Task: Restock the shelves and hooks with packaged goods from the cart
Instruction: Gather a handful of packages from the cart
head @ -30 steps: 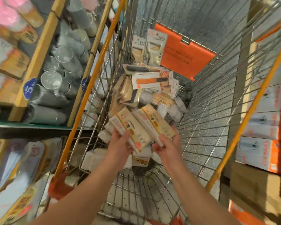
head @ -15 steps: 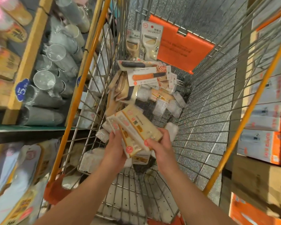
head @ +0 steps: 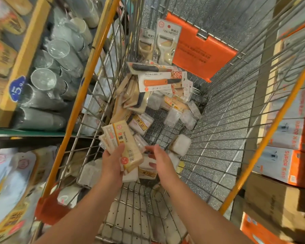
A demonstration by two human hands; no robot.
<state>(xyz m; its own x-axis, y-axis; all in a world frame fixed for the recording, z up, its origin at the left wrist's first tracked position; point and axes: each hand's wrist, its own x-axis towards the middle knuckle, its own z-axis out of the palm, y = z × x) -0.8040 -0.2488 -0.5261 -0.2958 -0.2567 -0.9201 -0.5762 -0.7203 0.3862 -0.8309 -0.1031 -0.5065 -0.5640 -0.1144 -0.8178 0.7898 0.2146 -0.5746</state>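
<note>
Inside the wire cart (head: 224, 131) my left hand (head: 113, 166) grips a stack of flat beige toothpick packs (head: 123, 143), thumb across the top one. My right hand (head: 159, 160) hovers just right of the stack, fingers loosely spread, holding nothing, over white packets on the cart floor. More goods lie further in: an orange-handled folding knife card (head: 161, 81), two peeler cards (head: 163, 43) leaning on the far end, clear plastic boxes (head: 181, 115).
Shelves on the left hold stacked clear plastic cups (head: 49, 78) behind an orange shelf rail with a blue price tag (head: 17, 88); bagged goods (head: 11, 175) sit below. Orange and white boxes (head: 292, 155) are stacked on the right. An orange flap (head: 201, 50) hangs at the cart's far end.
My right hand passed its toothpick packs onto the left hand's stack and let go. The left hand now holds them all, and the right hand has drawn slightly away.
</note>
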